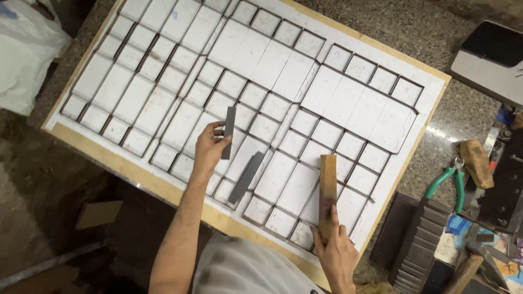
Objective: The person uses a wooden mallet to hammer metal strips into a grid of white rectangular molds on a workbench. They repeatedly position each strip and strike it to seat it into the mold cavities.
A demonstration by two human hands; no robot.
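A speckled granite worktop (425, 32) is showing around the edges of the scene. A white plastic bag (24, 49) is slumping at its upper left corner. At the upper right, a flat pale case with a dark panel (490, 54) is lying on the stone. Green-handled pliers (449, 182) are resting along the right side, just beside a worn wooden handle (476, 162), probably a mallet's, though clutter is hiding its head. A stack of dark ribbed strips (422, 245) is sitting at the lower right, near a hammer (468, 269) with a wooden shaft. A scrap of brown cardboard (98, 213) is lying on the floor, lower left.
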